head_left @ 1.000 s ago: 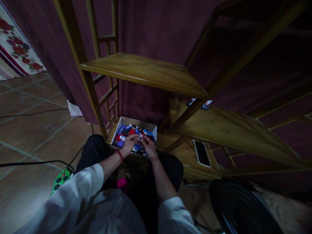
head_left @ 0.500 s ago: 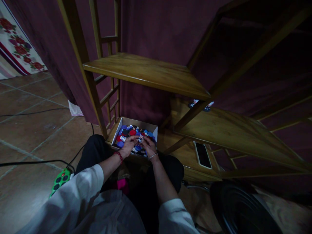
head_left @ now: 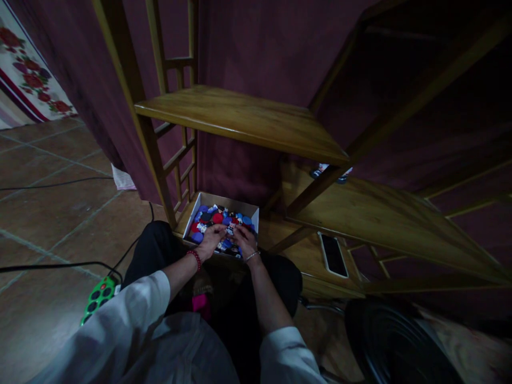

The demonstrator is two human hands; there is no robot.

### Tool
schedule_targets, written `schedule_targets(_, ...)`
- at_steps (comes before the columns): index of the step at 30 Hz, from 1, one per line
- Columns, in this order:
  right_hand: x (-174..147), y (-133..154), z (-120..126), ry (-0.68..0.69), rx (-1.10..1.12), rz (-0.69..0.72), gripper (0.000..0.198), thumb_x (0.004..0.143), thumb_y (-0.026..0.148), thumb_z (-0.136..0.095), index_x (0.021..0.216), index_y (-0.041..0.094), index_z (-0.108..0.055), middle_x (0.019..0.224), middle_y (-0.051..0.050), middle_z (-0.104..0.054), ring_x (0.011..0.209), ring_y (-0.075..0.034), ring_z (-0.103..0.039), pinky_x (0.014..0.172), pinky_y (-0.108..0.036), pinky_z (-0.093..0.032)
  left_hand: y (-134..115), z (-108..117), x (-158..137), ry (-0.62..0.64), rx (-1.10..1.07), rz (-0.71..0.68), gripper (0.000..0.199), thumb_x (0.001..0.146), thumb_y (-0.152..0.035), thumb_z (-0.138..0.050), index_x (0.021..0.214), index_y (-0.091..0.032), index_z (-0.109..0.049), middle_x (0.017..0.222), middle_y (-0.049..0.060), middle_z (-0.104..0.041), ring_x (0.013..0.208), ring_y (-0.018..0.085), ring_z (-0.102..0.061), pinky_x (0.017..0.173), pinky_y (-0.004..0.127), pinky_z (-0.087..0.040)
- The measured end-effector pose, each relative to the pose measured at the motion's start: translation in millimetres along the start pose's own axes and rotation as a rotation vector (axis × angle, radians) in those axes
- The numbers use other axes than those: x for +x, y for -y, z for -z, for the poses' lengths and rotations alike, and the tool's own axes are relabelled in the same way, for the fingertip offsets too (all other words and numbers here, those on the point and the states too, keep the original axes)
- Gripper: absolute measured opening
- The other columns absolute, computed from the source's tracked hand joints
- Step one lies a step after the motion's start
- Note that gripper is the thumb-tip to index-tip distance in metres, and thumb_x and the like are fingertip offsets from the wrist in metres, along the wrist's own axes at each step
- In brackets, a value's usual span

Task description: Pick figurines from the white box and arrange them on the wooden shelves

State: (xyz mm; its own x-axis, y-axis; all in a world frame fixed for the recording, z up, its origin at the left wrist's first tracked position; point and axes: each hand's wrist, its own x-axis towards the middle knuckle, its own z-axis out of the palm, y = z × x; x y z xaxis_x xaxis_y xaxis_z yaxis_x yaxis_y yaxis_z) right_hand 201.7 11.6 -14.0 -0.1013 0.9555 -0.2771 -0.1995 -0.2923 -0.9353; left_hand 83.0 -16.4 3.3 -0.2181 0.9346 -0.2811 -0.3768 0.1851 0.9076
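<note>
1. Closest are two pale sleeves and dark trouser legs. From the box's middle, a black round thing with rings is at four o'clock, and a green thing with black circles is at eight o'clock, on the floor.
2. The left hand wears red beads at its wrist. Its fingers are curled almost closed, pinching one side of a small toy figure.
3. The right hand has a thin bracelet. Its fingers are bent in too, pinching the other side. The toy figure is up between both hands, over the box. It is too small and dark to tell which way it faces.
4. Under the hands is an open box, full of little toys in red, blue, purple and black. It sits on a low wooden shelf.
5. A phone lies on that same shelf, just past three o'clock.
6. Two more figures stand on a higher board at two o'clock, partly behind a wooden post.
7. Farthest, at twelve o'clock, hangs a purple curtain.
</note>
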Motion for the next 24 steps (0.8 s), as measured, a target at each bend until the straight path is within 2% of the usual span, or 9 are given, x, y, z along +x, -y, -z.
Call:
schedule_targets(9,1,-2,2,0.012,0.081,-0.046,0.042,0.053,0.042,-0.074,0.085,0.018,-0.063,0.075,-0.001,-0.067,0.061,-0.014,-0.064,0.054,-0.024,-0.050,7,0,2,0.019,0.064,-0.022,0.015,0.058,-0.024,-0.067,0.065,-0.014,-0.057,0.053,-0.004,-0.055,0.048,0.007,-0.048,0.051,0.020,-0.039)
schedule_targets(16,6,-9,6,0.029,0.065,-0.031,0.043,0.051,0.035,-0.076,0.087,0.017,-0.062,0.077,-0.002,-0.066,0.064,-0.016,-0.065,0.055,-0.025,-0.051,17,4,6,0.022,0.178,-0.081,0.010,0.064,-0.024,-0.061,0.064,-0.014,-0.058,0.053,-0.004,-0.054,0.049,0.008,-0.049,0.052,0.020,-0.041)
schedule_targets(20,6,-10,7,0.059,0.049,-0.027,0.041,0.051,0.034,-0.075,0.087,0.019,-0.062,0.077,0.000,-0.066,0.065,-0.015,-0.065,0.054,-0.023,-0.050,19,7,12,-0.027,0.389,-0.103,0.008,0.068,-0.014,-0.052,0.064,-0.015,-0.059,0.056,-0.003,-0.055,0.051,0.009,-0.050,0.053,0.021,-0.043)
schedule_targets(24,5,-8,6,0.058,0.050,-0.029,0.040,0.051,0.036,-0.076,0.085,0.019,-0.061,0.074,0.002,-0.065,0.064,-0.014,-0.064,0.054,-0.022,-0.049,12,14,17,-0.110,0.662,-0.227,0.019,0.064,-0.002,-0.050,0.066,-0.016,-0.063,0.068,0.001,-0.060,0.067,0.011,-0.056,0.070,0.025,-0.046)
